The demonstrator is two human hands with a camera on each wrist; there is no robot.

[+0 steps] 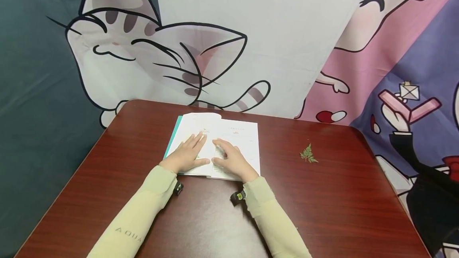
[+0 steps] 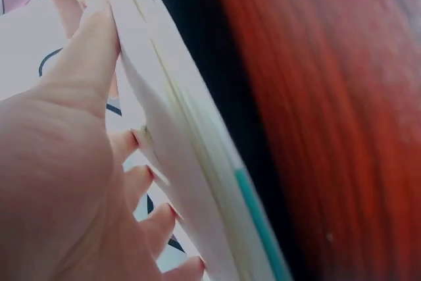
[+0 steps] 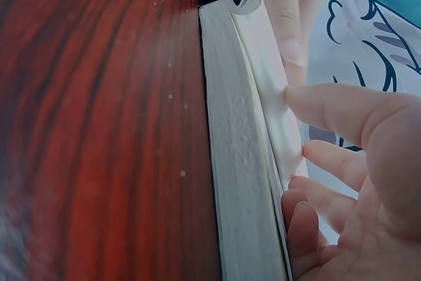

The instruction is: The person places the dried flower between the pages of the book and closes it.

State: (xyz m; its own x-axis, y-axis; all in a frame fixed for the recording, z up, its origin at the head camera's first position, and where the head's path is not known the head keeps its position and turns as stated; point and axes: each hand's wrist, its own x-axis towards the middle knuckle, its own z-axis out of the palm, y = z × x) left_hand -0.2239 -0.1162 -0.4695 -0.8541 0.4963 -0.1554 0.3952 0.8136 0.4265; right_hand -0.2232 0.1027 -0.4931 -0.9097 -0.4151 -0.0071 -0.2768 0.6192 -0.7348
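An open book (image 1: 248, 138) with printed white pages and a teal cover edge lies on the table. My left hand (image 1: 185, 156) rests on its left page, fingers spread and thumb pointing toward the centre fold. On the right page, my right hand (image 1: 234, 160) touches the paper with its fingertips, thumb and fingers apart and a little bent. In the left wrist view the fingertips press along the page surface of the book (image 2: 191, 143). The right wrist view shows the thick page block (image 3: 240, 143) from its edge, curving in at the spine. Neither hand grips anything.
A small green fern-like leaf (image 1: 308, 154) lies on the reddish-brown wooden table (image 1: 333, 202), right of the book. Behind the table hangs a cloth (image 1: 287, 31) printed with cartoon figures. Dark wrist cameras sit at both light green sleeves (image 1: 138, 210).
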